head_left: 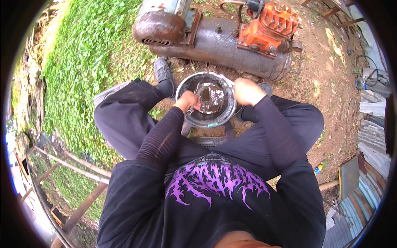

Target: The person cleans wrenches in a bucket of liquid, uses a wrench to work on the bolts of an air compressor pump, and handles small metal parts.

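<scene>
Between my legs sits a round dark tub (pixel 182 87) with a shiny, greyish rim; a wet, reflective dark patch (pixel 211 98) shows at its bottom. My left hand (pixel 188 101) is closed at the tub's left side, its fingertips reaching inside the rim. Out of the lower side of that fist pokes the round end of a metal rod or tube (pixel 190 112); the rest is hidden. At the right rim my right hand (pixel 247 91) is curled closed, beside a pale strip (pixel 225 81) along the edge. What its fingers hold is hidden.
Just beyond the tub lies a rusty air compressor: a long tank (pixel 223 45), a motor (pixel 161 29) and an orange pump head (pixel 269 31). Grass (pixel 82 62) covers the left; bare soil is on the right. Corrugated metal sheets (pixel 372 136) line the right edge, wooden poles (pixel 78 206) the lower left.
</scene>
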